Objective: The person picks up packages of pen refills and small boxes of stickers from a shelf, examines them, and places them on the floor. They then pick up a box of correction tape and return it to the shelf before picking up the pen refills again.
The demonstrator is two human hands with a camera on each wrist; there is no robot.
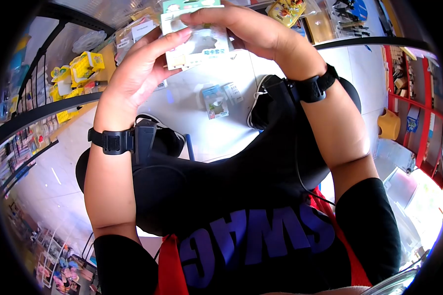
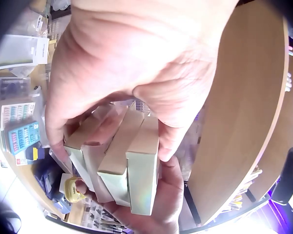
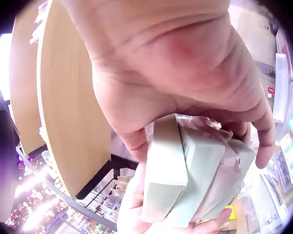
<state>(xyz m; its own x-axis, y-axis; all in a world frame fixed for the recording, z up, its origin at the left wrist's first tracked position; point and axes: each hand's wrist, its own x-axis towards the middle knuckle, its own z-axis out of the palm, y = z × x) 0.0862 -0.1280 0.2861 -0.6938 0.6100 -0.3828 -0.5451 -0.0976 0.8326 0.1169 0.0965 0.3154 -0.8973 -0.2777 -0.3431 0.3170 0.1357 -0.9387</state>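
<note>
Both hands hold a stack of several small pale green and white boxes [image 1: 202, 49] at the top of the head view. My left hand [image 1: 140, 64] grips the stack from the left, its thumb lying on the front box. From the right, my right hand [image 1: 261, 32] grips the same stack, thumb across the top of the front box. In the left wrist view the boxes [image 2: 142, 165] stand side by side, slightly fanned, between the fingers of both hands. The right wrist view shows the box ends [image 3: 166, 170], with a pinkish packet [image 3: 219, 190] among them.
Two small packages [image 1: 215, 102] lie on the white floor between the shoes. A shelf with yellow baskets [image 1: 79, 73] is at the left, and a yellow pouch [image 1: 286, 11] lies on the shelf ahead. Red racks [image 1: 423, 103] stand at the right.
</note>
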